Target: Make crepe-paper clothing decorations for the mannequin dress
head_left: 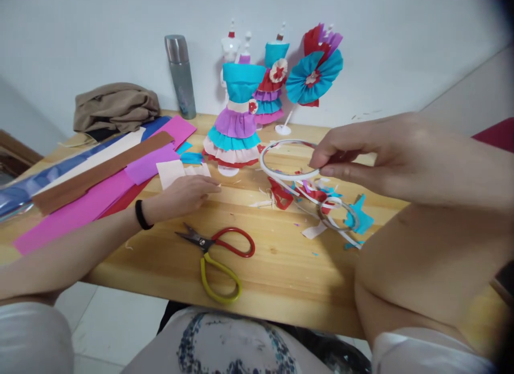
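My right hand (385, 154) pinches a thin white roll of tape (291, 177) by its rim, between thumb and fingers, raised over the tabletop. My left hand (184, 194) lies low at the table, fingers stretched out to the right, beside pieces of cream crepe paper (170, 173). Its underside is hidden. In front of it lie scissors (205, 244) with one red and one yellow handle, blades apart. A smaller tape roll (338, 213) rests among paper scraps below my right hand. Behind my hands stands a doll form in a tiered crepe-paper dress (236, 114).
Another dressed form (275, 84) and a form with a big blue paper fan (315, 76) stand at the wall. A flask (180, 76) and a brown cloth (116, 107) are at the back left. Crepe sheets (104, 170) cover the table's left side.
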A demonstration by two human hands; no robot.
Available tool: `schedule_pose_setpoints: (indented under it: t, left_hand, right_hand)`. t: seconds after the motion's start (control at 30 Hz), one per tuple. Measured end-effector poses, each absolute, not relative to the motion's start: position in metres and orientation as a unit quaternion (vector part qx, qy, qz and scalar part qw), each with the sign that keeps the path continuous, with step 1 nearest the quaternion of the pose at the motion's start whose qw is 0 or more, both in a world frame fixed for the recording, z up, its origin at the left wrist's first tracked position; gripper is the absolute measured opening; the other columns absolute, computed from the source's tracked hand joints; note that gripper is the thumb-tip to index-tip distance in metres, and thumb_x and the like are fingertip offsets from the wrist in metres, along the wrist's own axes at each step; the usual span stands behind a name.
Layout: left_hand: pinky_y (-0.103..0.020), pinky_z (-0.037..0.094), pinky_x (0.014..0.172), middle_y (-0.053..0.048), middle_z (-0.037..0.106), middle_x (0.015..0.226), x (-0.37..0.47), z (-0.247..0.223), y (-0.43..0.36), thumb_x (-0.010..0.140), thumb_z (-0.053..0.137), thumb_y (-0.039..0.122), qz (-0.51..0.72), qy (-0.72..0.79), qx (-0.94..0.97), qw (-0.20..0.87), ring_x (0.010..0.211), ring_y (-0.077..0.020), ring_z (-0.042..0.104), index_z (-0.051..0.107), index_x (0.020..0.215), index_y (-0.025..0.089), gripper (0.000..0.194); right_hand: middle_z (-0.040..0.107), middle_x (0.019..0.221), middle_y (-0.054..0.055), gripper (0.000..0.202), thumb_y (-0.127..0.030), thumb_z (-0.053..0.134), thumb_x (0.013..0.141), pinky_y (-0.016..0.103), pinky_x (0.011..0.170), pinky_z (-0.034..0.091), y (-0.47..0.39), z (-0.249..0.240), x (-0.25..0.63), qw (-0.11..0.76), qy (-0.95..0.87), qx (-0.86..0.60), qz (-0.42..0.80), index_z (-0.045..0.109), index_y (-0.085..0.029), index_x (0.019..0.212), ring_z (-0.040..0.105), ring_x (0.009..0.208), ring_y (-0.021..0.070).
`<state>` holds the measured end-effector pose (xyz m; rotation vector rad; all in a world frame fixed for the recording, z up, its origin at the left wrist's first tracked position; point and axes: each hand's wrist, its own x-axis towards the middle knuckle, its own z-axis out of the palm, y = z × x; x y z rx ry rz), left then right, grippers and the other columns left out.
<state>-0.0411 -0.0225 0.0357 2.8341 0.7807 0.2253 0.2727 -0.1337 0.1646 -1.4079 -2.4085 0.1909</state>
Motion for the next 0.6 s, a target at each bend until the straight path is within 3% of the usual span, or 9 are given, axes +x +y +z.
schedule_pose_setpoints:
  t: [0.07,0.17,0.23,0.3,0.4,0.6]
  left_hand:
    - [-0.030,0.051,0.096,-0.006,0.074,0.117,-0.041,0.046,-0.022,0.085,0.052,0.009,0.117,0.276,0.940,0.163,0.108,-0.0186,0.067,0.075,0.103,0.018,0.030]
    - [-0.022,0.050,0.064,-0.005,0.072,0.081,-0.031,0.065,-0.027,0.086,0.060,0.024,0.169,0.303,0.882,0.319,0.073,-0.0138,0.064,0.075,0.084,0.015,0.018]
    - [-0.018,0.040,0.048,-0.002,0.065,0.066,-0.022,0.075,-0.036,0.087,0.063,0.036,0.157,0.314,0.798,0.489,0.056,-0.0098,0.054,0.074,0.083,0.014,0.025]
    - [-0.016,0.040,0.046,-0.005,0.069,0.079,-0.013,0.080,-0.049,0.085,0.066,0.042,0.144,0.292,0.697,0.638,0.058,-0.0083,0.054,0.074,0.088,0.013,0.030]
    - [-0.015,0.043,0.049,-0.008,0.069,0.102,0.000,0.080,-0.069,0.081,0.075,0.043,0.133,0.235,0.578,0.770,0.066,-0.0075,0.057,0.075,0.099,0.015,0.033]
    - [-0.014,0.034,0.043,-0.002,0.065,0.077,0.013,0.078,-0.087,0.076,0.079,0.037,0.164,0.208,0.474,0.840,0.055,-0.0045,0.051,0.070,0.081,0.013,0.026]
  right_hand:
    - [0.067,0.069,0.002,0.012,-0.038,0.059,0.085,0.034,0.051,0.039,-0.130,0.163,0.268,0.154,-0.850,-0.500,0.063,0.066,-0.029,0.080,0.056,0.055,0.0192]
    - [0.067,0.071,0.003,0.013,-0.033,0.056,0.085,0.032,0.054,0.039,-0.128,0.162,0.260,0.132,-0.853,-0.503,0.042,0.065,-0.026,0.079,0.056,0.059,0.0182]
    - [0.066,0.069,0.003,0.016,-0.030,0.053,0.087,0.030,0.055,0.036,-0.127,0.161,0.254,0.131,-0.860,-0.492,0.029,0.065,-0.023,0.078,0.053,0.059,0.0161]
    - [0.064,0.069,0.003,0.017,-0.027,0.052,0.088,0.029,0.056,0.033,-0.127,0.161,0.249,0.139,-0.865,-0.482,0.018,0.065,-0.021,0.078,0.051,0.059,0.0145]
    - [0.063,0.070,0.003,0.018,-0.022,0.050,0.088,0.029,0.058,0.032,-0.128,0.161,0.240,0.148,-0.865,-0.479,0.016,0.064,-0.020,0.078,0.050,0.060,0.0147]
    - [0.065,0.072,0.002,0.018,-0.019,0.050,0.087,0.030,0.059,0.035,-0.132,0.163,0.227,0.145,-0.856,-0.495,0.014,0.061,-0.024,0.075,0.051,0.061,0.0171]
